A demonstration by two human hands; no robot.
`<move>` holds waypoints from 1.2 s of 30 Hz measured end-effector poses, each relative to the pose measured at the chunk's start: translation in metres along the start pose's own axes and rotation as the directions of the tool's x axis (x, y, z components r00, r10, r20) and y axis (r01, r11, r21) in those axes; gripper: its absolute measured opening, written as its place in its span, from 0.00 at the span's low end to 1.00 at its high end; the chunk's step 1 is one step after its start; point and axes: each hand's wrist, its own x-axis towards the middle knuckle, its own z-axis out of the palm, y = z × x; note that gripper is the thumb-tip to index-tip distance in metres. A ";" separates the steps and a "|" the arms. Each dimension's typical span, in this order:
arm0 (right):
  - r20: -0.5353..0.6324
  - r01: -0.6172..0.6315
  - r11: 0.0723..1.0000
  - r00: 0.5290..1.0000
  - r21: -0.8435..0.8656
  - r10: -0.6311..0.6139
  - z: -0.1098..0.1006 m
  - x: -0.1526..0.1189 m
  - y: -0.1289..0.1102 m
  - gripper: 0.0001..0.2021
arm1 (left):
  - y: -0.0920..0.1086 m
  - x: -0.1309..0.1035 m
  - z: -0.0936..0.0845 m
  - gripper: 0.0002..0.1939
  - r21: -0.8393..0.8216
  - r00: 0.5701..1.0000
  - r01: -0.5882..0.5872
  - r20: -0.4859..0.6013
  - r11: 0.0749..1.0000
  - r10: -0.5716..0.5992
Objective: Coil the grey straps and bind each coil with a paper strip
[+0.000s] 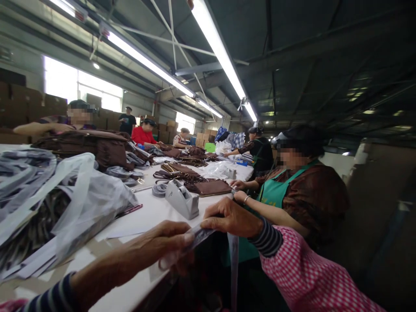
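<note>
Over the table's front edge, my left hand (173,238) pinches a greyish strip in clear plastic wrapping (202,234), thumb on top. My right hand (225,216) grips the same strip a little farther right, its thumb and fingers closed round it. A long pale end hangs straight down below the right hand. What exactly lies inside the wrapping is too blurred to make out. Just beyond my hands stands a grey tape dispenser (182,199), and beside it lies a coiled grey strap (159,190).
Plastic-wrapped bundles of straps (91,199) fill the table's left side. Brown bags (97,147) are heaped behind, and a flat brown pouch (212,187) lies past the dispenser. A co-worker in a green apron (273,193) handles something close on my right. Other people work farther along.
</note>
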 end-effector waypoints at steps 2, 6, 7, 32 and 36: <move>0.009 0.010 1.000 1.000 0.006 -0.010 0.004 0.005 0.004 0.23 | -0.009 0.011 0.008 0.30 -0.172 0.999 0.007 0.050 0.985 0.002; 0.049 -0.065 0.991 0.997 0.118 0.060 0.007 0.012 0.015 0.22 | -0.026 0.015 0.006 0.26 -0.256 0.996 -0.085 -0.023 0.963 0.082; 0.069 -0.089 0.984 0.994 0.154 0.079 0.007 0.013 0.017 0.21 | -0.028 0.011 0.004 0.25 -0.263 0.996 -0.084 -0.039 0.961 0.077; 0.111 -0.013 1.000 0.994 -0.016 0.014 -0.016 0.058 0.048 0.10 | -0.056 -0.017 -0.046 0.20 0.388 0.925 0.003 -0.351 0.922 0.144; 0.020 0.019 1.000 1.000 -0.011 -0.019 -0.017 0.049 0.057 0.08 | -0.050 -0.021 -0.030 0.29 -0.047 0.989 0.078 -0.122 0.996 -0.083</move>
